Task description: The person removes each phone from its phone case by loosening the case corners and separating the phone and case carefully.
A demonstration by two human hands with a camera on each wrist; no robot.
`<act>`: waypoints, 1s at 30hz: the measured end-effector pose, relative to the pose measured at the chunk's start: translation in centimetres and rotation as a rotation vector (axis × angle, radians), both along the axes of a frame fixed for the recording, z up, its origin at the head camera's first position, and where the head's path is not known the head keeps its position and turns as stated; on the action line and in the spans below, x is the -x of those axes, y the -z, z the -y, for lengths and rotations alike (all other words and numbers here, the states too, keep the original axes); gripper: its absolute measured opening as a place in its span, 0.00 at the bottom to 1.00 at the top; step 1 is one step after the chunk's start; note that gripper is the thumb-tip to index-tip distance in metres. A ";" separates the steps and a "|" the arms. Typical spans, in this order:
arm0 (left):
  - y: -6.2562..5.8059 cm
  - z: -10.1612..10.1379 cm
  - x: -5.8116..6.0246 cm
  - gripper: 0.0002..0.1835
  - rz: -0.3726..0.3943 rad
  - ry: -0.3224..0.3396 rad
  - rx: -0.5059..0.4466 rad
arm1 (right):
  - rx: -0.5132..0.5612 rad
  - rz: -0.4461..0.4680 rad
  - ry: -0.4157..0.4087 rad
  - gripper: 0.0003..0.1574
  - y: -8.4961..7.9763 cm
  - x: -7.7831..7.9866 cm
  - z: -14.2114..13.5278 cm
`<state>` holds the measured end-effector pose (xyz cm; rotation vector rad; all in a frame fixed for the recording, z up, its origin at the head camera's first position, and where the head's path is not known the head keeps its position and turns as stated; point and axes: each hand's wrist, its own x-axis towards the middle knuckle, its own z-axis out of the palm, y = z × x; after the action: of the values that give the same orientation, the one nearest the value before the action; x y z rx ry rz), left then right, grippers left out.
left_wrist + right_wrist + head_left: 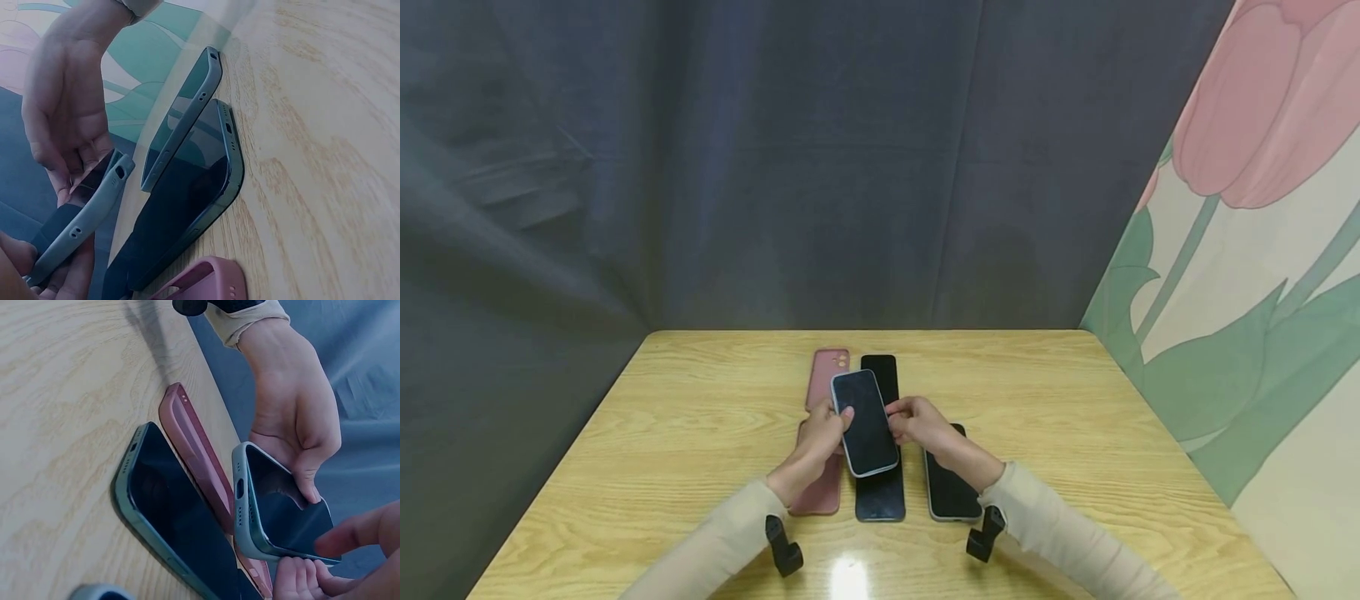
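Observation:
A dark-screened phone [871,437] in a pale grey-blue phone case [242,531] is held tilted above the table. My left hand [820,437] grips its left side, thumb over the screen and the other fingers partly hidden behind. At the opposite edge, my right hand [921,425] pinches the cased phone, with its thumb at the screen edge and curled fingers against the case [300,575]. Along the lower right corner in the right wrist view, a narrow gap shows between phone and case rim; the phone sits mostly inside.
Beneath the hands lies a bare phone [880,502], with another dark phone [880,371] beyond it. Two pink phone cases [825,379] lie left of them, one farther, one nearer. A phone in a light case [951,490] lies under the right wrist. Dark curtain [850,167] hangs behind the wooden table [700,400].

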<state>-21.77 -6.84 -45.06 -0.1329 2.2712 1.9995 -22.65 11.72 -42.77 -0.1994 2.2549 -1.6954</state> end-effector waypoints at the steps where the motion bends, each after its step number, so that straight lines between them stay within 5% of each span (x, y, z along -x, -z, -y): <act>1: 0.0 0.0 0.0 0.12 0.003 0.000 0.001 | -0.001 0.006 0.005 0.16 0.0 0.0 0.1; 30: 0.1 0.0 0.2 0.14 0.029 -0.011 -0.006 | 0.100 0.098 0.032 0.17 -0.3 1.3 -0.7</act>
<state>-21.97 -6.85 -45.13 -0.1728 2.2517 1.9965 -23.92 12.42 -42.46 -0.1003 2.1160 -1.7958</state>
